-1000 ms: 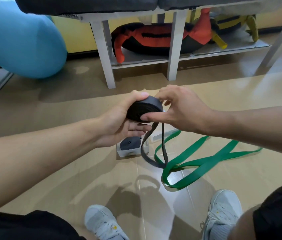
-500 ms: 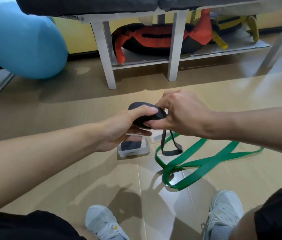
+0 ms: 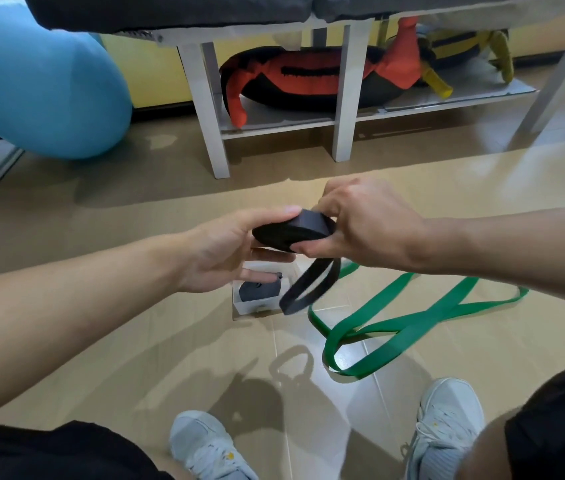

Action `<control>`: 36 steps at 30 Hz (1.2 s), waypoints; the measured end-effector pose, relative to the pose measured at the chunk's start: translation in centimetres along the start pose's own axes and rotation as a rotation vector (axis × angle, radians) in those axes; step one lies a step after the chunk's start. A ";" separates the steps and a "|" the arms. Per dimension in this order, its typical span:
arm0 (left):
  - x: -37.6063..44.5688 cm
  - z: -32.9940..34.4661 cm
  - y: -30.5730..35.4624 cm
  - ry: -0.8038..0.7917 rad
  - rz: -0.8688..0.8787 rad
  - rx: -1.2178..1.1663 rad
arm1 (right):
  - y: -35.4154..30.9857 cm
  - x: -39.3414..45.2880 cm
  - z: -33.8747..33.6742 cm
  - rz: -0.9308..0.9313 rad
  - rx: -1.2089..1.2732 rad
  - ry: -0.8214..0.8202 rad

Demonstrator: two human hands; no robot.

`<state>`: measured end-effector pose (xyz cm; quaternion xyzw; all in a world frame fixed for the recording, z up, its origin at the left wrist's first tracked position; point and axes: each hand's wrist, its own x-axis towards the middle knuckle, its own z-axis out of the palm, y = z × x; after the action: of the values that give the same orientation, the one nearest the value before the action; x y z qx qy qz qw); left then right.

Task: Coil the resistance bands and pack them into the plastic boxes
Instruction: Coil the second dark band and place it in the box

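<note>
A big blue ball sits on the floor at the far left, beside a white bench whose low shelf carries an orange-and-black bag and, further right, a yellow-strapped one.

In the middle, both hands are raised above the floor. The left hand grasps the black band from the left — thumb laid over the top of the coil, fingers curved beneath it. The coil is a flat, thick roll held roughly level between the two hands. Below the left fingers a clear plastic box stands on the floor with another coiled black band inside it. A second box seems to lie just behind the first, mostly hidden by the hand, so I cannot tell what it holds.

The right hand pinches the coil's right side, thumb below and fingers curled over the top edge. From under this grip the loose end of the black band hangs down in a short loop, clear of the floor as far as I can tell.

To the right, the green band lies uncoiled on the floor in long crossing loops, near the box — not touching it.

At the bottom edge two white shoes rest on the tiles.
</note>
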<state>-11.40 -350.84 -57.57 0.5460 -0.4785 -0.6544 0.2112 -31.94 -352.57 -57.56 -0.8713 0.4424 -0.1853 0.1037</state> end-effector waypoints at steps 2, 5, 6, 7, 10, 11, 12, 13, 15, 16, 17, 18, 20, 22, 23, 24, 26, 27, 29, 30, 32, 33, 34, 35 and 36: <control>-0.3 0.7 0.0 0.024 -0.003 0.112 | -0.5 -0.1 0.1 -0.053 -0.069 -0.046; -0.3 1.3 -0.2 0.079 0.049 0.138 | -0.8 -0.1 0.4 -0.093 -0.057 -0.024; -0.3 1.2 -0.1 0.096 0.072 0.106 | -0.8 0.0 0.5 -0.097 -0.046 0.011; -0.3 1.0 -0.1 0.103 0.090 0.057 | -0.7 0.1 0.5 -0.102 -0.029 0.049; -0.2 0.5 -0.1 0.040 0.119 -0.145 | -0.4 0.3 0.2 -0.129 0.067 0.129; -0.1 0.5 -0.1 0.006 0.124 -0.199 | -0.3 0.3 0.2 -0.133 0.106 0.141; -0.1 0.5 -0.2 -0.026 0.126 -0.238 | -0.2 0.2 0.1 -0.127 0.143 0.148; -0.1 0.5 -0.3 -0.051 0.130 -0.260 | -0.2 0.1 0.1 -0.119 0.172 0.149; 0.1 0.4 -0.6 -0.103 0.125 -0.290 | -0.1 0.0 0.2 -0.115 0.196 0.137; 0.1 0.3 -0.7 -0.127 0.114 -0.305 | 0.0 0.0 0.3 -0.114 0.192 0.118; 0.1 0.2 -0.7 -0.142 0.099 -0.311 | 0.0 0.0 0.3 -0.111 0.178 0.091; 0.3 0.1 -0.7 -0.139 0.085 -0.300 | 0.1 0.1 0.2 -0.108 0.156 0.065; 0.5 -0.2 -0.6 -0.065 0.103 -0.160 | 0.3 0.0 0.1 -0.088 0.090 0.017; 0.4 -0.4 -0.3 0.078 0.229 0.159 | 0.2 0.0 -0.1 -0.057 0.016 -0.037; 0.2 -0.5 -0.2 0.161 0.343 0.372 | 0.2 0.0 -0.1 -0.045 -0.020 -0.068; 0.2 -0.6 -0.2 0.225 0.464 0.605 | 0.1 0.0 0.0 -0.040 -0.061 -0.101; -0.2 -0.6 -0.1 0.270 0.622 0.948 | 0.0 0.1 0.1 -0.056 -0.150 -0.154; -0.3 -0.5 -0.1 0.272 0.642 1.029 | -0.2 0.1 0.1 -0.070 -0.197 -0.170; -0.4 -0.2 0.1 0.277 0.646 1.127 | -0.4 0.1 0.3 -0.097 -0.274 -0.186; -0.3 0.0 0.2 0.273 0.638 1.158 | -0.5 0.1 0.3 -0.107 -0.296 -0.189; -0.2 0.2 0.6 0.262 0.620 1.185 | -0.6 0.1 0.4 -0.106 -0.315 -0.195; -0.2 0.2 0.8 0.256 0.609 1.174 | -0.7 0.2 0.4 -0.098 -0.310 -0.200; -0.1 0.1 1.0 0.251 0.593 1.137 | -0.7 0.4 0.3 -0.085 -0.286 -0.206; -0.1 -0.1 1.3 0.251 0.573 1.083 | -0.7 0.5 0.2 -0.063 -0.237 -0.207; -0.1 -0.4 1.4 0.255 0.552 1.020 | -0.6 0.7 -0.1 -0.033 -0.167 -0.198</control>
<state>-11.31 -351.56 -56.23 0.5080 -0.8278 -0.1921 0.1405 -31.16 -352.76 -57.15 -0.8982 0.4292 -0.0625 0.0710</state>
